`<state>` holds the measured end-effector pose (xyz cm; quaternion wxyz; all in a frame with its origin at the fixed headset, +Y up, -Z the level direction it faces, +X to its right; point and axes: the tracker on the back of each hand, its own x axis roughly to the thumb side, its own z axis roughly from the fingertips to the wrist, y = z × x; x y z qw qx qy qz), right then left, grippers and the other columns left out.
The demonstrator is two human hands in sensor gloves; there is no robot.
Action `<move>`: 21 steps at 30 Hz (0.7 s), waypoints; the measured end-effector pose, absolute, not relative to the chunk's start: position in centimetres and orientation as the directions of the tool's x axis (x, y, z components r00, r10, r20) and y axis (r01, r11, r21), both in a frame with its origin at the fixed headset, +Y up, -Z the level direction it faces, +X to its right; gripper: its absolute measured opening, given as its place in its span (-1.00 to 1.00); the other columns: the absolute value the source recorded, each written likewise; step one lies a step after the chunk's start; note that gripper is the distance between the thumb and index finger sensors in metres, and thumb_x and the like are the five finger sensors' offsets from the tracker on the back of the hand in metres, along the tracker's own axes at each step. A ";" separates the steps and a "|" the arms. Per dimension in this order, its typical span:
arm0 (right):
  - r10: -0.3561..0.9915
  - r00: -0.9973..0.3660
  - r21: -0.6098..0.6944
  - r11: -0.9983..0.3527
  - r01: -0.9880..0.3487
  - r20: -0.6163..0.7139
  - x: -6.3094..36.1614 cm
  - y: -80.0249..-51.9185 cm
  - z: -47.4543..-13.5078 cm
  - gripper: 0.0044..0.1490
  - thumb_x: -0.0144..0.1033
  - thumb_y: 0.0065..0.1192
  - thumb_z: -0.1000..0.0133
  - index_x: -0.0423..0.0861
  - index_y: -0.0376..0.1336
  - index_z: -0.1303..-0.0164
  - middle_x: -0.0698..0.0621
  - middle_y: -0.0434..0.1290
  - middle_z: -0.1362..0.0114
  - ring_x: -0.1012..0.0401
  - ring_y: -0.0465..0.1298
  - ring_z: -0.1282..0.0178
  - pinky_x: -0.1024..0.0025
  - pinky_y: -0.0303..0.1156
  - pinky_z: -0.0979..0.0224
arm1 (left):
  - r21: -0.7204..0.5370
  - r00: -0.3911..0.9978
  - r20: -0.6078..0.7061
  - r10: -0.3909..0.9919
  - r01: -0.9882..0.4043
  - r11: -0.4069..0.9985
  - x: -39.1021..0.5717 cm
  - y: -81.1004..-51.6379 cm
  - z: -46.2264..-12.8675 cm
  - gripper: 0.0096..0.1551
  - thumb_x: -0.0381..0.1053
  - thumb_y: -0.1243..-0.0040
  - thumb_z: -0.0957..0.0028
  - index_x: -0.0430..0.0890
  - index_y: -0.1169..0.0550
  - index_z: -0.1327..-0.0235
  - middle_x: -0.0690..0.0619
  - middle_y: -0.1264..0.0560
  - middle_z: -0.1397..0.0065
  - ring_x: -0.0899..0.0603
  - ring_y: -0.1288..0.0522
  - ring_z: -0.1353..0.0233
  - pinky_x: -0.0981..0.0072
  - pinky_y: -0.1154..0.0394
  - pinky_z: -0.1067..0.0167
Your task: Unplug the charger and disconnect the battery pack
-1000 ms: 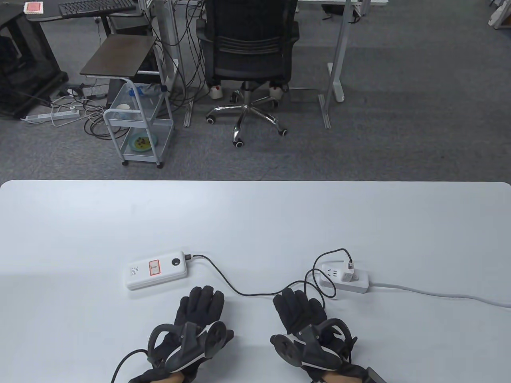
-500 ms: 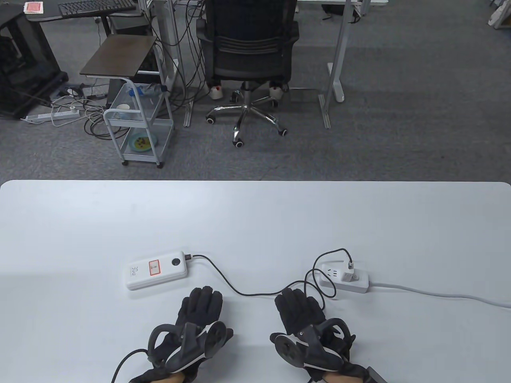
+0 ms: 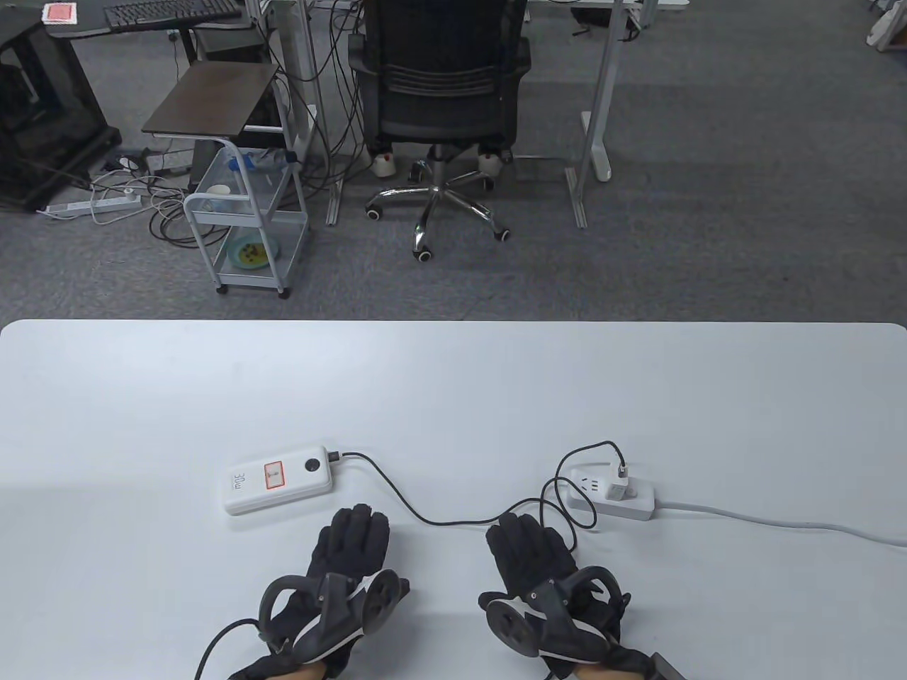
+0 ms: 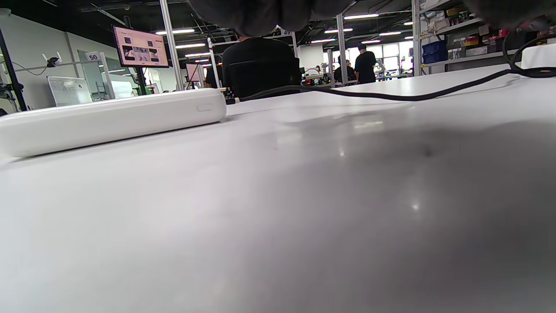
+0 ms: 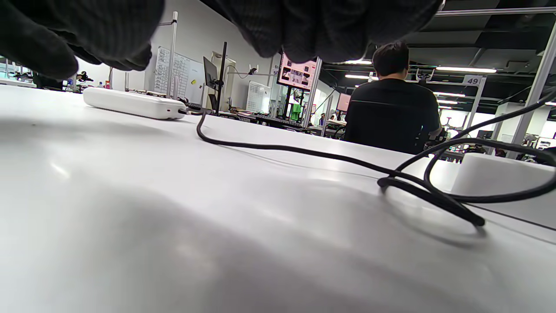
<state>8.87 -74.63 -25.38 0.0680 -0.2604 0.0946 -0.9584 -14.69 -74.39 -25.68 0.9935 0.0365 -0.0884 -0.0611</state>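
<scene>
**Both hands flat on the desk, charger and battery pack still connected**

Nearest the desk's front edge, the left hand [image 3: 333,567] and the right hand [image 3: 538,567] lie palm down on the white desk [image 3: 453,397], each with a tracker strapped to its back. The fingers [image 3: 354,528] of the left hand are stretched forward and held close together, gripping nothing; those of the right hand are likewise extended side by side and hold nothing. In the wrist views only dark glove tips hang in at the top edge, above the desk surface.

Just beyond the left fingertips sits the white battery pack [image 3: 278,489], lying flat with its long side across the desk. A black cable [image 3: 397,496] is plugged into its right end, runs toward the right hand, passes just beside that hand's fingertips, then loops and rises to the white charger [image 3: 616,487]. The right wrist view shows the loops [image 5: 434,191] resting on the desk close in front of the hand.

The charger stands plugged into the white power strip [image 3: 613,492], which lies just beyond and to the right of the right hand. The strip's pale cord [image 3: 779,523] trails off toward the desk's right edge.

Past the desk's far edge, on the grey carpet, stand a black office chair [image 3: 439,106] and a small white cart [image 3: 244,234].
</scene>
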 end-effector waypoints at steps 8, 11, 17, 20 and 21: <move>-0.197 -0.848 -0.227 -0.969 0.094 0.492 8.7 -74.6 -25.2 0.05 0.25 -0.02 -0.03 -0.18 0.07 -0.61 -0.26 0.14 -0.72 -0.20 0.30 -0.58 -0.10 0.26 -0.51 | 0.078 0.976 0.159 -0.146 0.135 0.988 -14.8 -74.5 -25.8 0.09 0.58 -0.05 0.08 0.11 -0.18 -0.70 0.04 -0.17 -0.80 -0.21 -0.29 -0.77 0.09 -0.29 -0.66; -0.200 -0.847 -0.231 -0.968 0.095 0.493 8.7 -74.5 -25.2 0.04 0.25 -0.02 -0.03 -0.17 0.08 -0.61 -0.25 0.15 -0.72 -0.19 0.31 -0.58 -0.09 0.27 -0.51 | 0.074 0.978 0.154 -0.142 0.132 0.989 -14.8 -74.5 -25.8 0.09 0.58 -0.05 0.08 0.11 -0.19 -0.70 0.04 -0.18 -0.80 -0.22 -0.29 -0.77 0.08 -0.29 -0.66; -0.198 -0.846 -0.233 -0.968 0.091 0.495 8.7 -74.5 -25.1 0.02 0.24 -0.01 -0.03 -0.15 0.09 -0.60 -0.24 0.17 -0.71 -0.18 0.32 -0.57 -0.08 0.28 -0.51 | 0.084 0.980 0.120 -0.157 0.148 0.985 -14.7 -74.4 -26.0 0.04 0.55 -0.04 0.04 0.11 -0.19 -0.70 0.05 -0.18 -0.79 -0.20 -0.30 -0.77 0.08 -0.29 -0.67; -0.195 -0.844 -0.240 -0.967 0.081 0.500 8.7 -74.4 -25.2 0.02 0.24 -0.01 -0.03 -0.15 0.10 -0.60 -0.24 0.18 -0.71 -0.18 0.32 -0.57 -0.08 0.28 -0.50 | 0.097 0.989 0.071 -0.129 0.121 0.988 -15.7 -73.7 -27.1 0.02 0.54 -0.05 0.03 0.13 -0.21 -0.69 0.06 -0.20 -0.79 -0.19 -0.31 -0.77 0.09 -0.29 -0.67; -0.189 -0.845 -0.236 -0.969 0.076 0.500 8.8 -74.4 -25.2 0.02 0.24 -0.01 -0.03 -0.15 0.10 -0.60 -0.24 0.18 -0.71 -0.18 0.32 -0.57 -0.08 0.28 -0.51 | 0.100 0.992 0.048 -0.120 0.114 0.988 -16.4 -73.3 -27.8 0.02 0.54 -0.05 0.04 0.13 -0.22 -0.69 0.05 -0.21 -0.79 -0.20 -0.31 -0.77 0.08 -0.30 -0.66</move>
